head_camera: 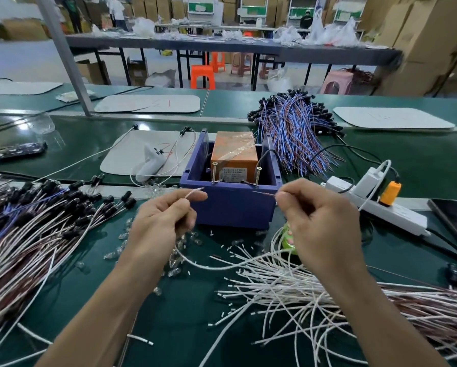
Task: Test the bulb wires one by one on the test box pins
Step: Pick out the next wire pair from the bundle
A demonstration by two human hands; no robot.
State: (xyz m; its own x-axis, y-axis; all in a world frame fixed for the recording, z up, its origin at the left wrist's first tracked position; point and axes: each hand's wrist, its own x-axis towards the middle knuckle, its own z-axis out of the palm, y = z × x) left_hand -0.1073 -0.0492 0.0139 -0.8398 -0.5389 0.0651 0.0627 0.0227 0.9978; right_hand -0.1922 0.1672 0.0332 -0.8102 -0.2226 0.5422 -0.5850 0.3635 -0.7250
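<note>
A purple test box [232, 207] stands at the table's middle, with an orange transformer [234, 152] inside and two upright screw pins, the left pin [214, 172] and the right pin [258, 175], on its near rim. My left hand [161, 221] pinches a white wire end [194, 192] just left of and below the left pin. My right hand [317, 221] pinches a brown wire end [264, 193] just below the right pin. Neither wire end touches a pin. The white wire [208, 266] loops down between my hands.
A pile of wires with black bulb sockets [36, 221] lies at the left. Loose white and brown wires [327, 300] spread at the right. A blue and brown bundle [293, 133] lies behind the box. A white power strip [375, 205] sits at the right, small glass bulbs [174, 260] near my left wrist.
</note>
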